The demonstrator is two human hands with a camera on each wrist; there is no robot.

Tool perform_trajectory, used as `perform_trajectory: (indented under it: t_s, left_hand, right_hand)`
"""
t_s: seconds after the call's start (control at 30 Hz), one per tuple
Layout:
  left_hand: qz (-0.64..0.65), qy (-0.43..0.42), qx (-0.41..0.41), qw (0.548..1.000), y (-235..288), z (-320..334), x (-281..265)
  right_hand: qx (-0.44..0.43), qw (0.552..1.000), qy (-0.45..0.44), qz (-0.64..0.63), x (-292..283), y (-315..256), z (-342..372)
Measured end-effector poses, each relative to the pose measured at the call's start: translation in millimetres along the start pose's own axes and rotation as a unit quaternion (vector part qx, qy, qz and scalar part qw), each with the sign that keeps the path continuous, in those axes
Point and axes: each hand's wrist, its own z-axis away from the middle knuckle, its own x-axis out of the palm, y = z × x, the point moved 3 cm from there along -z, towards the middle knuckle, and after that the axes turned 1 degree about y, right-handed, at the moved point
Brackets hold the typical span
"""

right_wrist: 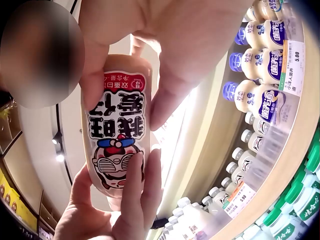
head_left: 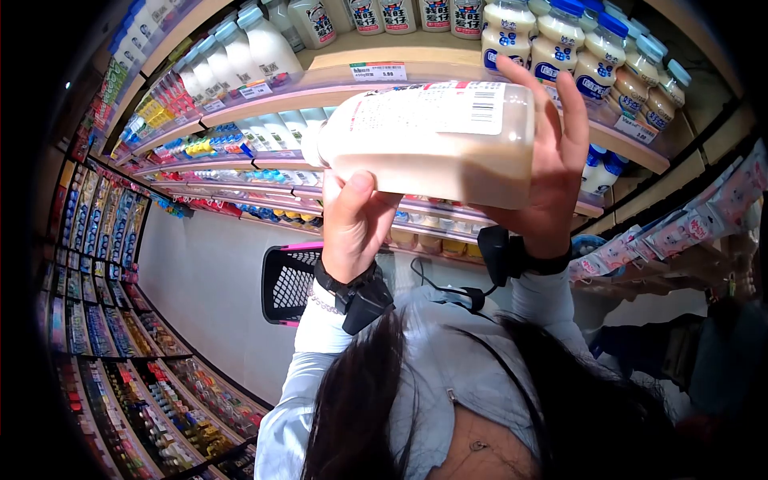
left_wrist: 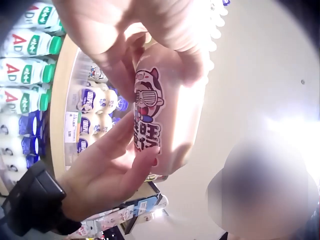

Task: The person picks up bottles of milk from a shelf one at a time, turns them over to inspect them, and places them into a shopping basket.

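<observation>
A milky bottle [head_left: 448, 160] with a white label and barcode lies sideways in front of the shelves in the head view. At its neck end the left hand [head_left: 358, 216] holds it, thumb against the side. The right hand [head_left: 556, 160] grips the base end, with two fingers raised beside it. A cartoon face and large characters cover the bottle [left_wrist: 167, 110] in the left wrist view, between the left hand [left_wrist: 135, 30] and the right hand [left_wrist: 107, 175]. In the right wrist view the bottle [right_wrist: 117, 130] sits between the right hand [right_wrist: 160, 45] and the left hand [right_wrist: 115, 215].
Shelves [head_left: 336, 56] of bottled drinks with price tags stand ahead. A black basket [head_left: 284, 284] with a pink edge is on the floor [head_left: 200, 272] below. More stocked shelves [head_left: 120, 352] line the left, and hanging pink packets [head_left: 680, 232] are at the right.
</observation>
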Motion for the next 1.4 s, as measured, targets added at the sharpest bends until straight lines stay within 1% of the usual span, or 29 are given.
perform_trajectory:
  t_s: [0.03, 0.07, 0.13, 0.2, 0.27, 0.33, 0.37, 0.43, 0.57, 0.67, 0.73, 0.77, 0.83, 0.93, 0.97, 1.07, 1.17, 1.4]
  left_hand:
    - [0.026, 0.005, -0.004, 1.000, -3.9, 1.3, -1.5]
    - [0.052, 0.010, -0.009, 0.999, -6.7, 1.9, -1.5]
    - [0.064, -0.007, -0.008, 0.998, -10.7, -1.3, 0.8]
    - [0.090, -0.023, -0.020, 0.995, -14.8, -3.7, -0.1]
    - [0.102, -0.016, -0.023, 0.994, -17.1, -5.6, 3.4]
    - [0.123, -0.009, -0.035, 0.992, -20.1, -5.8, 2.0]
    - [0.113, -0.008, -0.039, 0.993, -21.4, -5.8, 2.0]
    - [0.094, -0.007, -0.046, 0.994, -24.0, -5.4, 1.8]
    - [0.136, -0.010, -0.067, 0.988, -30.0, -2.1, 0.8]
    - [0.148, -0.020, -0.076, 0.986, -33.3, 1.2, 5.2]
    - [0.146, -0.027, -0.090, 0.985, -35.6, 4.0, 7.7]
    - [0.163, -0.026, -0.098, 0.981, -37.5, 4.8, 7.5]
    - [0.197, -0.023, -0.114, 0.973, -42.1, 5.8, 5.4]
    - [0.344, 0.001, -0.158, 0.926, -48.5, 5.7, 3.0]
    - [0.343, -0.001, -0.157, 0.926, -50.0, 5.9, 2.8]
    - [0.345, -0.009, -0.160, 0.925, -53.9, 5.3, 2.0]
    - [0.351, -0.015, -0.169, 0.921, -56.7, 4.1, -1.7]
    - [0.353, -0.010, -0.180, 0.918, -55.5, 2.2, -2.5]
  right_hand:
    - [0.003, 1.000, -0.017, 0.003, -1.1, 2.4, -0.3]
    - [0.012, 1.000, -0.010, -0.014, -0.2, 2.1, -0.3]
    - [0.032, 0.998, 0.003, -0.050, 4.6, 1.3, 0.5]
    - [0.060, 0.997, 0.010, -0.048, 5.4, -0.4, 3.6]
    - [0.081, 0.995, 0.010, -0.060, 7.3, -1.2, 4.6]
    - [0.060, 0.996, -0.037, -0.059, 5.9, -1.0, 4.3]
    - [0.050, 0.995, -0.060, -0.057, 5.6, -1.3, 4.7]
    - [0.042, 0.996, -0.053, -0.051, 9.5, -2.0, 4.2]
    - [0.030, 0.997, -0.056, -0.037, 14.1, -3.4, 1.5]
    - [0.018, 0.999, -0.031, 0.040, 17.6, -3.5, 0.3]
    - [0.047, 0.999, -0.007, 0.006, 18.5, -1.9, 1.7]
    - [0.061, 0.998, 0.005, -0.012, 18.1, -0.7, 2.4]
    - [0.051, 0.999, -0.007, 0.017, 17.5, 1.0, 3.6]
    - [0.016, 0.999, -0.026, 0.038, 19.5, 0.6, 2.4]
    - [0.001, 0.999, -0.033, 0.042, 20.7, -0.3, 1.9]
    - [0.074, 0.996, -0.030, 0.041, 21.2, -1.3, 2.3]
    - [0.068, 0.993, -0.045, 0.089, 20.7, 0.4, 1.4]
    - [0.050, 0.992, -0.055, 0.098, 20.1, 8.6, 1.9]
